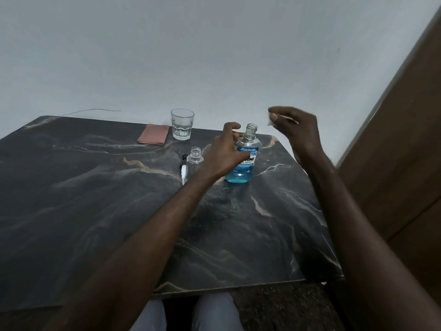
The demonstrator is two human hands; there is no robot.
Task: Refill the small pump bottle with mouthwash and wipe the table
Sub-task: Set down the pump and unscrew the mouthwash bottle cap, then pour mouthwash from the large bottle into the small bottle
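Note:
The mouthwash bottle (241, 173) stands uncapped near the table's far right, about a third full of blue liquid. My left hand (224, 151) grips its shoulder from the left, fingers across the label. My right hand (296, 130) is raised to the right of the bottle's neck, pinching a small clear cap (270, 119) that is blurred. The small clear pump bottle (194, 162) stands open just left of my left hand. Its pump head (183, 172) lies on the table beside it.
A folded pink cloth (154, 137) lies at the table's far edge, with a glass tumbler (182, 124) holding a little water to its right. The dark marble table (95, 199) meets a white wall behind. A brown wooden panel (401, 151) rises on the right.

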